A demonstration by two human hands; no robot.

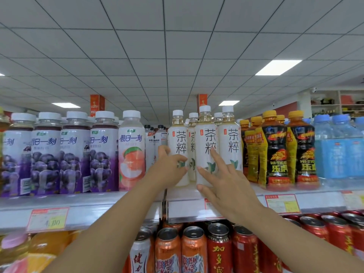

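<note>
The left hand point(170, 166) curled round the lower half of the left tea bottle point(178, 138), thumb on its left side and fingers wrapped over the front of the label. The right hand point(226, 186) was spread, its straight fingers lying against the middle tea bottle point(205, 134), the forefinger reaching up to the printed characters and the thumb low near the base. Both bottles stood upright at the front of the top shelf point(98, 201), side by side, with a back-row bottle showing between them. A third tea bottle point(231, 138) stood just right of the middle one. To the left were a peach bottle point(131, 150) and grape bottles point(47, 154); to the right, energy drinks point(275, 150) with yellow caps, then blue bottles point(338, 154). Under the shelf edge, with its price tag point(48, 219), stood orange and red cans point(195, 251)
</note>
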